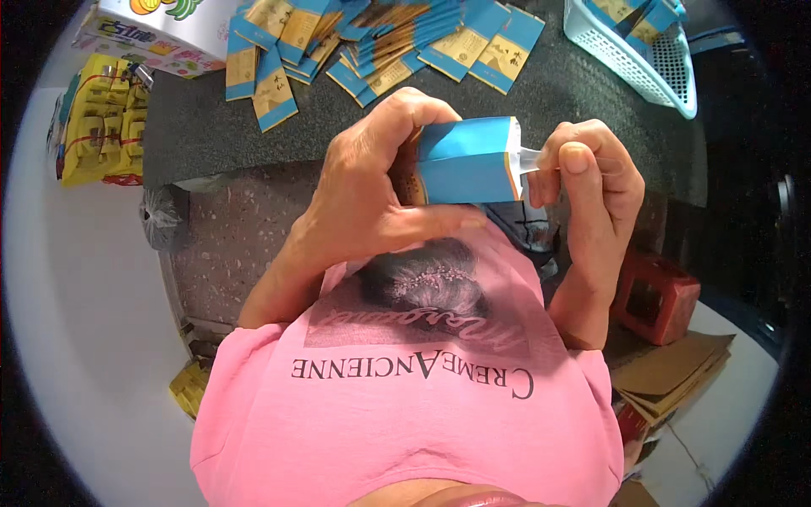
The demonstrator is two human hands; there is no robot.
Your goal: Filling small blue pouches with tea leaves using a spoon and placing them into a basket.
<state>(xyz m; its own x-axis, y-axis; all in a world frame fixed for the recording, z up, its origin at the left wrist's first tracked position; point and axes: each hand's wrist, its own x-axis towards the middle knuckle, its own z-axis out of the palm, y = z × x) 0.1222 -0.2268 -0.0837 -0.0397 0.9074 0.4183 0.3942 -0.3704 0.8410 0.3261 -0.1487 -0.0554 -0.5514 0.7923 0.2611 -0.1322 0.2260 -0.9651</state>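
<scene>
My left hand (361, 184) is wrapped around a blue and gold paper packet (469, 165), held sideways in front of my chest. Its white-edged end faces right and stands open. A narrow piece of clear plastic (530, 160) comes out of that end. My right hand (586, 165) pinches this plastic between thumb and fingers, close to the packet. How far the plastic reaches inside is hidden. Beyond my hands, a loose pile of flat blue and gold packets (478, 54) lies on the dark speckled tabletop (215, 127).
A light blue plastic basket (627, 70) at the far right holds similar packets. A white printed carton (158, 38) and yellow packs (101, 120) with red bands are at the left. Low on the right are a red box (659, 298) and stacked cardboard (678, 374).
</scene>
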